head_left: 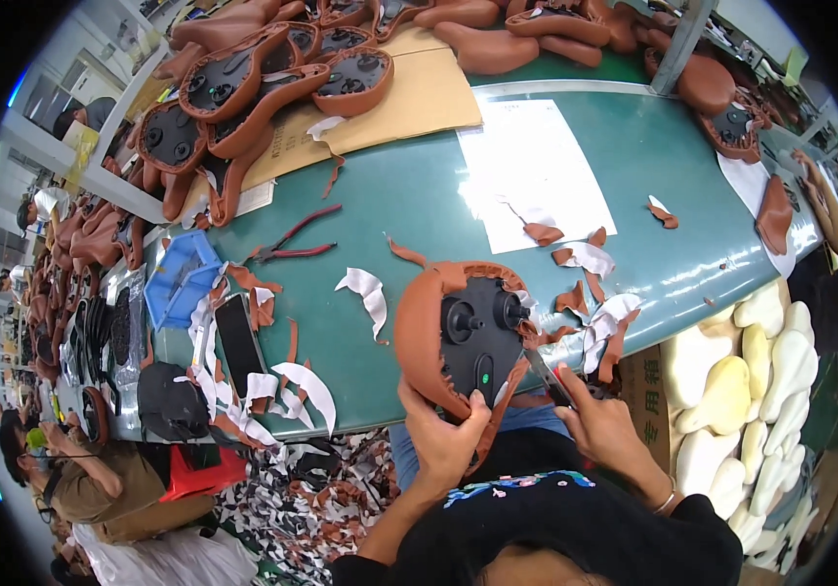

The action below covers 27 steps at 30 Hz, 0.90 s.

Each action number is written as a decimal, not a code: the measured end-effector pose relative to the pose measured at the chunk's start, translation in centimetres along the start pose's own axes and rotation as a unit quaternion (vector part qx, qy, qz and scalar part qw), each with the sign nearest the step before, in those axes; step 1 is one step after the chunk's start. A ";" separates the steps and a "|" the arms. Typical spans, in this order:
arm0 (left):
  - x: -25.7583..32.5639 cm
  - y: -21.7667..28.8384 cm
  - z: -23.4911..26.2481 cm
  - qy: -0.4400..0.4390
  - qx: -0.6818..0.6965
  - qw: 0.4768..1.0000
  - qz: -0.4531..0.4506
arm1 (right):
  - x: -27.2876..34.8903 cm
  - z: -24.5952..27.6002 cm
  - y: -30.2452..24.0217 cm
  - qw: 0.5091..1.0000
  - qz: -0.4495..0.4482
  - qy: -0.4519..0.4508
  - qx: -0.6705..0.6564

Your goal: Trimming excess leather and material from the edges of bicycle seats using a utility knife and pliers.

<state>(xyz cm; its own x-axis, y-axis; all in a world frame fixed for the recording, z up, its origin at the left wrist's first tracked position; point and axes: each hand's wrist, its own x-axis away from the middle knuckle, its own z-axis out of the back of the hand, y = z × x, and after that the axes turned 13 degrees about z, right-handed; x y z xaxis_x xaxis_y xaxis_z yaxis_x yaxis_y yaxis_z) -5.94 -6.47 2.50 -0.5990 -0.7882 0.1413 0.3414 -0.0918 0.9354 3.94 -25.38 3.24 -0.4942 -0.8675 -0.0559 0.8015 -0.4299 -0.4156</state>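
Note:
A brown bicycle saddle (421, 327) is held underside up at the near edge of the green table (389, 195). Its black plastic base and two round black fittings face up. My left hand (446, 435) grips the saddle's near end, thumb on the edge of the base. A utility knife (548, 379) is in my closed right hand (612, 428), its blade at the right rim of the saddle. Along that rim hangs a loose strip of brown cover material (505, 400). White and brown offcuts (612, 322) lie just beyond the knife.
Red-handled pliers (304, 234), a blue tray (183, 280), a phone (236, 334) and a dark cap (173, 400) lie leftward. Saddles (233, 83) are piled at the back on cardboard (419, 93). Pale foam pads (716, 396) fill the right side. Co-workers sit at both sides.

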 end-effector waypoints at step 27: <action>-25.4 6.6 10.0 -0.122 0.312 0.936 -0.106 | -22.1 -0.1 3.6 0.897 0.018 0.176 -0.406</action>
<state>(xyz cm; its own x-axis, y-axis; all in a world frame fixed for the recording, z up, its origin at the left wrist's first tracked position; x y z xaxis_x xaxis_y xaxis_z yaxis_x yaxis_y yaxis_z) 4.26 19.02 8.31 -0.7784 -0.6238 -0.0704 -0.2485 0.2033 0.9471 17.71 -7.78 2.89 -0.6632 -0.6833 -0.3054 0.3799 0.0442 -0.9240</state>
